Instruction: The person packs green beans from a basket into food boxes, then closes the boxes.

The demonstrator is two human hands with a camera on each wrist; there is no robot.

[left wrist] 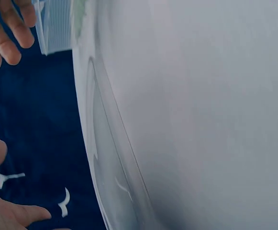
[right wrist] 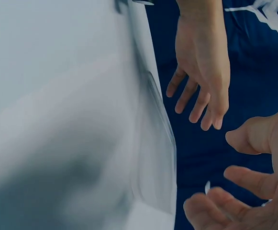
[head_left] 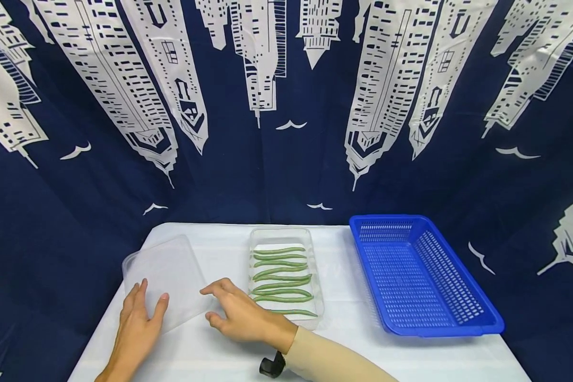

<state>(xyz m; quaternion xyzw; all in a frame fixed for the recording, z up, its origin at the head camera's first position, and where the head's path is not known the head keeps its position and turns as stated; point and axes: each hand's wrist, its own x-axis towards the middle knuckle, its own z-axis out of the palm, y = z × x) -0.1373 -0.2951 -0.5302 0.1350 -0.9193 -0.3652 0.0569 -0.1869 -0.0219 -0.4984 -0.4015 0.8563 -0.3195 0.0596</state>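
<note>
A translucent, pale flat lid (head_left: 172,270) lies on the left of the white table. My left hand (head_left: 136,326) hovers above or touches its near left part, with fingers and thumb spread; exact contact is hard to tell. By the lid's right corner is my right hand (head_left: 243,315), thumb and fingers apart with nothing between them. Both hands appear raised over the tabletop in the right wrist view, the left hand (right wrist: 201,62) beyond the right hand (right wrist: 253,187). Behind the right hand, a clear rectangular container (head_left: 317,289) holds several green beans (head_left: 281,277) laid side by side.
On the right of the white table (head_left: 344,350) stands a blue perforated basket (head_left: 406,273), reaching past the table's right edge. A dark blue cloth (head_left: 277,170) with white building shapes hangs behind. A black wrist device (head_left: 273,366) sits under the right forearm.
</note>
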